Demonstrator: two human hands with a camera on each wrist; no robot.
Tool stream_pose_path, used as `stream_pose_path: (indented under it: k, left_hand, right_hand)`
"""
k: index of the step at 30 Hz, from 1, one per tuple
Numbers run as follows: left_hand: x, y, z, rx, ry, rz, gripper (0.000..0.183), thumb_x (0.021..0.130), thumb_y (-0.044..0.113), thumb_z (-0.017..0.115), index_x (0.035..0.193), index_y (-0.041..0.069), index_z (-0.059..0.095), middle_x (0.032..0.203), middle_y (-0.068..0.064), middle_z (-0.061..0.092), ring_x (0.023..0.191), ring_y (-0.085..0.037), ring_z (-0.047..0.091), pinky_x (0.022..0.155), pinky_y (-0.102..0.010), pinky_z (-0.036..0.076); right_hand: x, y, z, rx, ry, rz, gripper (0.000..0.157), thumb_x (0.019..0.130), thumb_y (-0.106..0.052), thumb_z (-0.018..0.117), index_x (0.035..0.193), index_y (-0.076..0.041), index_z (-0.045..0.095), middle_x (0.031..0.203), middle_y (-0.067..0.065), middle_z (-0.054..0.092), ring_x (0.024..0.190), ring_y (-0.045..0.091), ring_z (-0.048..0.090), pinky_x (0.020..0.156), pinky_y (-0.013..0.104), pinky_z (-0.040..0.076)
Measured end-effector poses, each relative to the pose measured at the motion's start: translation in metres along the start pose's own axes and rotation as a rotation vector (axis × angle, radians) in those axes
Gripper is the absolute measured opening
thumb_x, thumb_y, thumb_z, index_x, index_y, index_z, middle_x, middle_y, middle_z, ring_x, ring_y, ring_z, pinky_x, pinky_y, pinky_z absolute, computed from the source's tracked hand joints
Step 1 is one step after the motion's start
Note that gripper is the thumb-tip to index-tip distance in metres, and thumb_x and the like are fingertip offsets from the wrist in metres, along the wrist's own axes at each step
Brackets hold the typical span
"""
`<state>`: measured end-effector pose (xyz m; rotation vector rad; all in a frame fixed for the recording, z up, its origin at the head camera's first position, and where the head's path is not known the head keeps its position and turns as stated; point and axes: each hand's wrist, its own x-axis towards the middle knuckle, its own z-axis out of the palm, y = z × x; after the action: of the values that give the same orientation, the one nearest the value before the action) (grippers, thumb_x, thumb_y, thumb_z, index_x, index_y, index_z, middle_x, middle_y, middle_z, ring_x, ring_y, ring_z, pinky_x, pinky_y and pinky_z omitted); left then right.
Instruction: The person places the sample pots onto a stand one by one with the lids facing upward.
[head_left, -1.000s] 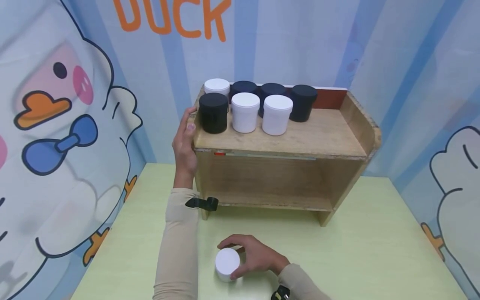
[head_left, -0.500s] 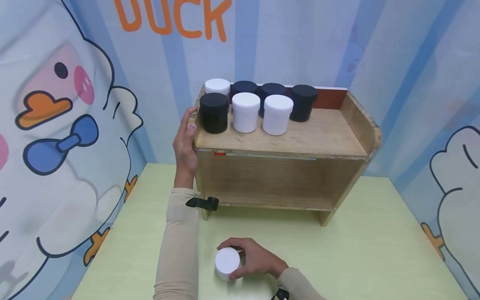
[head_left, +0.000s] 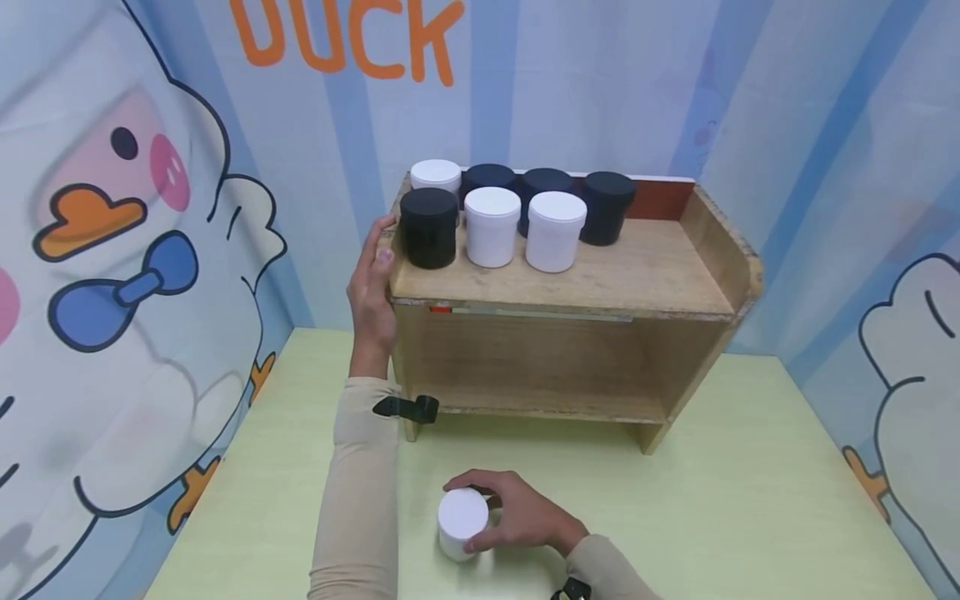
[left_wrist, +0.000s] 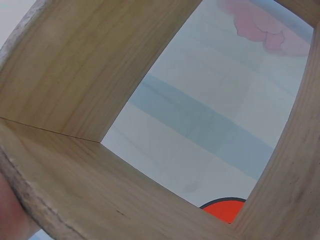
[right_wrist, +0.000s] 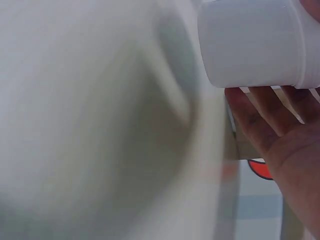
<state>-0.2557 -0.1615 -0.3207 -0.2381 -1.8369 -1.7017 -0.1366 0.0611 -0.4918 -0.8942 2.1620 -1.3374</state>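
Observation:
My left hand (head_left: 372,293) grips the left side panel of a small wooden shelf (head_left: 645,271), thumb at its front edge. In the left wrist view the shelf's wooden boards (left_wrist: 60,65) fill much of the picture, with a bit of the hand (left_wrist: 11,212) at the lower left. Below the shelf, my right hand (head_left: 528,515) holds a white lidded jar (head_left: 459,533) between thumb and fingers, upright and close over the table. Seen from the right wrist, the fingers (right_wrist: 247,115) lie along the side of this jar (right_wrist: 250,42).
On the shelf's top board stand a black jar (head_left: 429,233) and two white jars (head_left: 491,233) in front, with another white jar (head_left: 435,172) and black jars (head_left: 609,212) behind. A pale green table (head_left: 757,500) lies underneath. A duck-print curtain (head_left: 600,83) hangs around it.
My right hand and the white jar have shifted slightly to the right and tipped little, if at all. The left hand stays on the shelf's side.

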Motion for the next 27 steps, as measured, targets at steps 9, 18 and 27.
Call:
stream_pose_path:
  k: [9,18,27]
  left_hand:
    - [0.001,0.0,0.001,-0.001,-0.001,0.009,0.055,0.095,0.046,0.039,0.147,0.033,0.05,0.156,0.008,0.047,0.149,-0.011,0.035,0.124,-0.049,0.023]
    - [0.003,0.001,0.002,0.002,-0.001,0.002,0.053,0.095,0.047,0.039,0.146,0.037,0.05,0.156,0.01,0.046,0.149,-0.012,0.035,0.124,-0.051,0.023]
    - [0.001,-0.003,0.001,0.012,0.003,-0.004,0.054,0.094,0.048,0.039,0.146,0.037,0.05,0.156,0.011,0.046,0.15,-0.011,0.034,0.125,-0.051,0.021]
  right_hand:
    - [-0.005,-0.019,-0.019,0.039,0.038,-0.086,0.064,0.073,-0.019,0.088,0.132,-0.016,0.063,0.132,0.004,0.067,0.114,0.007,0.06,0.097,0.03,0.052]
    - [-0.012,-0.045,-0.037,0.026,0.095,-0.191,0.063,0.072,-0.017,0.089,0.13,-0.013,0.064,0.13,0.008,0.067,0.115,0.008,0.061,0.096,0.032,0.053]
    - [-0.019,-0.067,-0.059,-0.064,0.114,-0.206,0.064,0.073,-0.02,0.089,0.13,-0.014,0.063,0.128,0.005,0.069,0.114,0.008,0.061,0.095,0.03,0.053]
